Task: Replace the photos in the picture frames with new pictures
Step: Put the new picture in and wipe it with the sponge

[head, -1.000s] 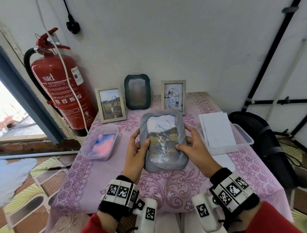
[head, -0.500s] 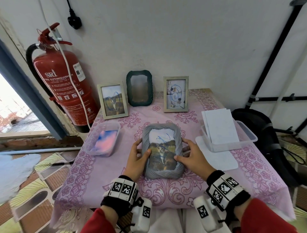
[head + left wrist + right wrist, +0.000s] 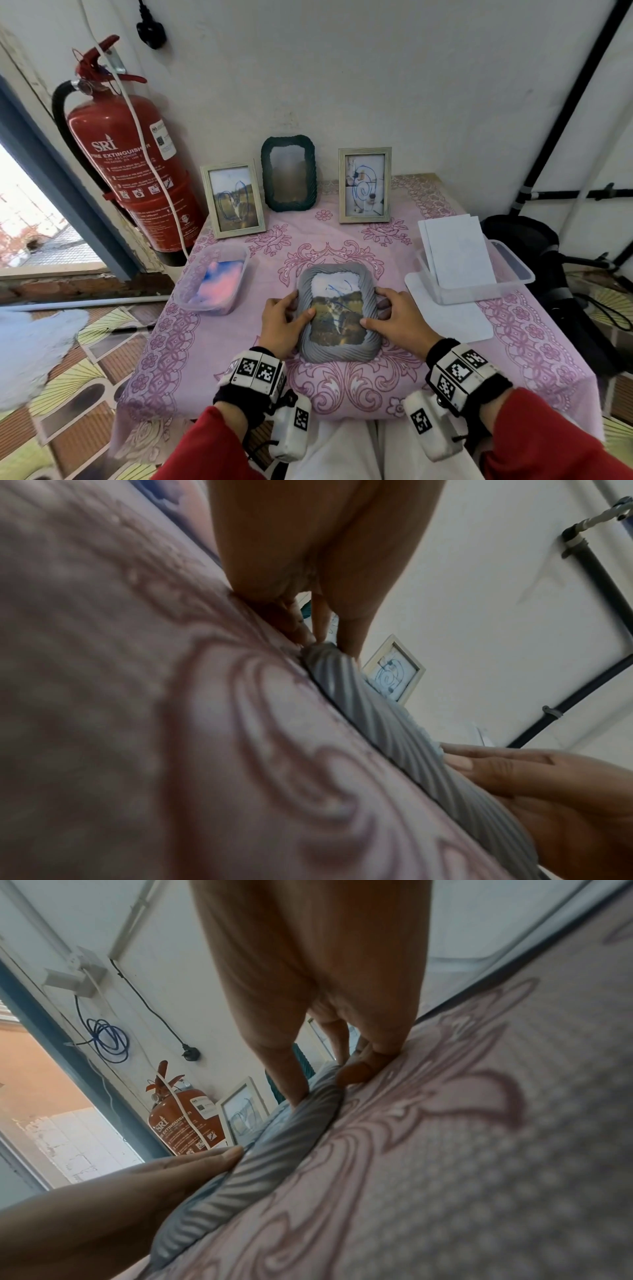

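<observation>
From the head camera, the grey frame (image 3: pixel 337 315) lies face up on the pink-clothed surface (image 3: pixel 205 349), close to the near edge, with a scribbled landscape photo behind its glass. The left hand (image 3: pixel 282 323) clasps its left side, thumb laid over the front and fingers tucked along the outer edge; the right hand (image 3: pixel 397 320) mirrors that on the right side. Holding it at both sides, flat on the cloth, probably steadies it so it can be turned over or opened — a judgement only. Against the wall stand three more frames: a pale one (image 3: pixel 233 198), a dark green one (image 3: pixel 288 173) and another pale one (image 3: pixel 364 185). A clear tub with pink and blue contents (image 3: pixel 214 279) sits to the left; a second tub (image 3: pixel 513 270) on the right holds white sheets (image 3: pixel 457 251), perhaps the new pictures face down. A red fire extinguisher (image 3: pixel 137 161) hangs by the surface's far left corner.

The left wrist camera, low and blurred, shows the left hand's fingers (image 3: pixel 298 627) curled at the ribbed grey edge (image 3: pixel 404 737), pinching it against the cloth, with the other hand touching the near end.

The right wrist camera shows the same from the other side — the right hand's fingertips (image 3: pixel 356 1073) tucked down at the frame's rim (image 3: pixel 274 1153), the thumb on top, and the left hand pressed flat along the opposite side.
</observation>
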The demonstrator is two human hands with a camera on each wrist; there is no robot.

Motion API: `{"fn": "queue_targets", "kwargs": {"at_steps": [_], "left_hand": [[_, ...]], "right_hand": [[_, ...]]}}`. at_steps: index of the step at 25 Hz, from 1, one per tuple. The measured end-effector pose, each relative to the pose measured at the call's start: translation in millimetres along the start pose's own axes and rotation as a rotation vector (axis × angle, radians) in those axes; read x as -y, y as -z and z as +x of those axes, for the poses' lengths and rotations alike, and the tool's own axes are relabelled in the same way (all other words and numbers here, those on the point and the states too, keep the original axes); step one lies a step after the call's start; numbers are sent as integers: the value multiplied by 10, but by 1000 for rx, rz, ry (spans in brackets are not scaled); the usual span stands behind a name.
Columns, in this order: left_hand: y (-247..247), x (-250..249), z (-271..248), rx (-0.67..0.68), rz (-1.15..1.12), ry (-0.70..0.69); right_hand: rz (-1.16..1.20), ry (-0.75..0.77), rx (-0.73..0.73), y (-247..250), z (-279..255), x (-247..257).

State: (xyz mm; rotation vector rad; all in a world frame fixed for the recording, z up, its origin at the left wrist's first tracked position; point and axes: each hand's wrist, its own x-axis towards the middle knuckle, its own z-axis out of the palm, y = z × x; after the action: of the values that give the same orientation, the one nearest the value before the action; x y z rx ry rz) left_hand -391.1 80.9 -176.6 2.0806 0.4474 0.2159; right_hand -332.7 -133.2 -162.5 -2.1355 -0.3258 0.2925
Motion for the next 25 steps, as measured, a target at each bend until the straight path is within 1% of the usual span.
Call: {"fn": "queue_targets", "kwargs": {"at_steps": [3,5,8,13,16,18,22,23,25], "left_hand": [[-5,16,7,3,0,4],[17,8,16,32,-15,8],[144,-42,16,45,-99,5],[713,-137,118,-145,-57,-198],[1089,-114,284,-222,62,-228],[1275,-26,412,-180,186,-188],[1425,186,583,68,460,-55],[1428,210,607,119,507,-42],[1436,216,653,170,565,-45]], "right_hand": [[-28,16,12,9,-9,-16],[-14,10,22,28,-5,-11],[-12,31,56,47,5,1],[6,1,96,103,20,41],[7,-7,131,175,36,82],[-19,-5,156,208,56,98],[-47,-13,215,243,108,119],[-48,-14,221,250,117,115],[-49,-17,225,256,133,103]]}}
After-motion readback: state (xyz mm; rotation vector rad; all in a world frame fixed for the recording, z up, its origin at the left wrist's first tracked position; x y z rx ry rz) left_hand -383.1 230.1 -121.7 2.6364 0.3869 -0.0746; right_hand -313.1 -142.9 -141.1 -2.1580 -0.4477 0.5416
